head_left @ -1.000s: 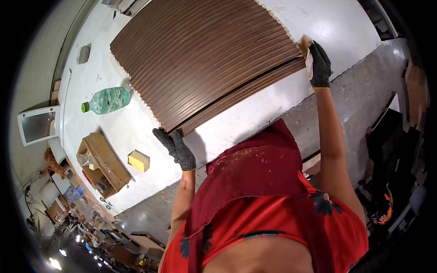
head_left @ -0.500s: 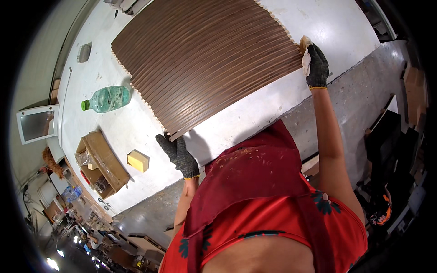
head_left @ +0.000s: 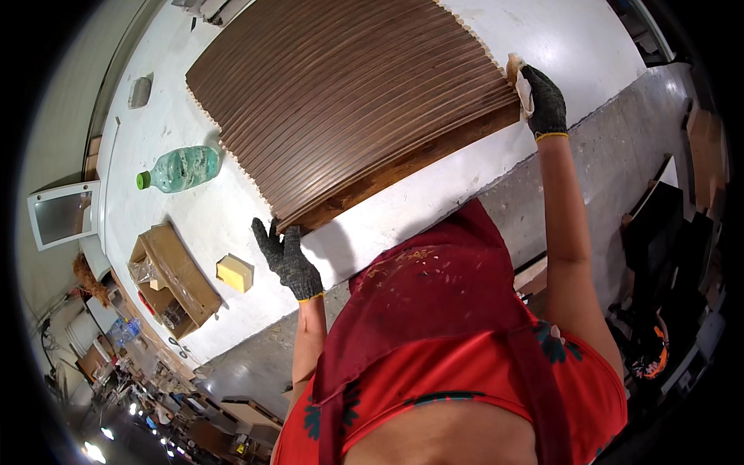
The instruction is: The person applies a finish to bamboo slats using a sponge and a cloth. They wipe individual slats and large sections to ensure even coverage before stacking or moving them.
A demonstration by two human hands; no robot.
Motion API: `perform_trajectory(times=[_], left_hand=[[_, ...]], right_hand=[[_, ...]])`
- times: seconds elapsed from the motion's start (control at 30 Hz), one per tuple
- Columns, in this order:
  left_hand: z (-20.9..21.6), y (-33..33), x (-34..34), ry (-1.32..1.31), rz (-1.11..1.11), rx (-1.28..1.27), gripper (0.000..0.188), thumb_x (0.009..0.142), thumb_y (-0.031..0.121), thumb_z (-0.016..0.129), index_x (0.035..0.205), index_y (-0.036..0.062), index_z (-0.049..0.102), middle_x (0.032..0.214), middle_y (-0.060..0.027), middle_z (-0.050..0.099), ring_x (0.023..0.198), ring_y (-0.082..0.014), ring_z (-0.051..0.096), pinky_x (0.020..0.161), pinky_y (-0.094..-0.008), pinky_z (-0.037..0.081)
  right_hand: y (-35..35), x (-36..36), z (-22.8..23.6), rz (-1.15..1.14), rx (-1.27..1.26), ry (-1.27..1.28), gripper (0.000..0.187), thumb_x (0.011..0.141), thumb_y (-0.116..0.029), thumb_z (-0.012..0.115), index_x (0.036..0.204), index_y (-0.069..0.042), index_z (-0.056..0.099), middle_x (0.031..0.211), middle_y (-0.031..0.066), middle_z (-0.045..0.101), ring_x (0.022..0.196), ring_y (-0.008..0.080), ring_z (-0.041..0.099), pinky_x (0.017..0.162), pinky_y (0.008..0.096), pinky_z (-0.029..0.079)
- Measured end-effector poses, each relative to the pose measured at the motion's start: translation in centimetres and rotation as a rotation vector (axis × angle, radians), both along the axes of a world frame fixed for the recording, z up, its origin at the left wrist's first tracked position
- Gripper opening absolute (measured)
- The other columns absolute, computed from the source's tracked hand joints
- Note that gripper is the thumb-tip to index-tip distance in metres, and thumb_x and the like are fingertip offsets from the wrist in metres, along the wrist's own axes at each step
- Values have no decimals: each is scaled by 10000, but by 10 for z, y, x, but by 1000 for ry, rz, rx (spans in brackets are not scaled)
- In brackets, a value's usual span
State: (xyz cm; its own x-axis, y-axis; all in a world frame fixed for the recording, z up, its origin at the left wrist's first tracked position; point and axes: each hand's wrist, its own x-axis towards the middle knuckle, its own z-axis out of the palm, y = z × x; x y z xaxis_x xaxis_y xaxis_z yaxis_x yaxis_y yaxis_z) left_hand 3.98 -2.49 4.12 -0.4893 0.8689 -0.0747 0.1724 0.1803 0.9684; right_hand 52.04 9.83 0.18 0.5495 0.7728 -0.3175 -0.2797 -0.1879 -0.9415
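A large dark-brown ridged wooden panel (head_left: pixel 349 108) with ragged pale side edges lies across the white table. Along its near edge runs a smooth brown strip (head_left: pixel 411 167). My left hand (head_left: pixel 291 260), in a dark knit glove, has the panel's near left corner between thumb and forefinger, while the other fingers point away to the left. My right hand (head_left: pixel 545 101), gloved alike, is closed on a beige cloth (head_left: pixel 521 84) against the panel's right edge near the near right corner. Some of its fingertips are hidden by the cloth.
Left of the panel on the white table (head_left: pixel 294 306) are a green-capped bottle (head_left: pixel 184 169), a yellow block (head_left: pixel 235 273), an open cardboard box (head_left: pixel 174 279) and a small grey block (head_left: pixel 140 91). Beyond the table's near edge is grey floor (head_left: pixel 612 147).
The smooth brown strip along the panel's near edge has come into view. My left hand has shifted slightly left and away; my right hand has moved slightly right and away with the cloth.
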Motion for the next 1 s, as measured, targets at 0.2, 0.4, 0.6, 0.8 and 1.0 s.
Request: perform_trajectory(times=[0.2,0.4,0.6,0.8,1.0], left_hand=[[-5,-1,-5,-34,-9,-15,735,872,-76,612,1514,21,268,1454,-170,412,1269,-258,474,961,-353,492],[-32,-9,-7,-64,-9,-24,766,858,-83,642,1515,36,269,1454,-163,418,1273,-250,471,994,-346,473],[-43,-6,-17,796,-201,112,971,673,177,883,1482,54,359,1500,-190,385,1379,-356,374,1125,-473,330],[-17,34,-23,1056,-561,204,1064,623,394,890,1489,84,355,1520,-252,319,1426,-457,248,1159,-598,202],[-43,38,-40,933,-551,208,1013,646,236,845,1497,37,333,1552,-264,259,1445,-458,212,1175,-545,196]], right_hand=[[-3,4,-4,109,-37,-310,311,927,-219,655,1136,10,686,1040,75,699,921,143,657,826,262,510],[-1,6,-14,9,63,-137,276,926,-168,653,1133,10,686,1051,72,699,935,155,652,846,275,505],[4,-21,-4,-150,310,-418,244,950,-131,615,1153,-10,674,1019,78,708,977,155,649,864,287,511],[-15,-154,59,514,347,-823,234,960,-145,503,1117,-76,662,1150,126,648,991,194,627,828,356,523],[-57,-311,44,925,809,-1403,212,873,-221,580,1061,-141,637,1259,62,604,1219,237,532,932,413,463]])
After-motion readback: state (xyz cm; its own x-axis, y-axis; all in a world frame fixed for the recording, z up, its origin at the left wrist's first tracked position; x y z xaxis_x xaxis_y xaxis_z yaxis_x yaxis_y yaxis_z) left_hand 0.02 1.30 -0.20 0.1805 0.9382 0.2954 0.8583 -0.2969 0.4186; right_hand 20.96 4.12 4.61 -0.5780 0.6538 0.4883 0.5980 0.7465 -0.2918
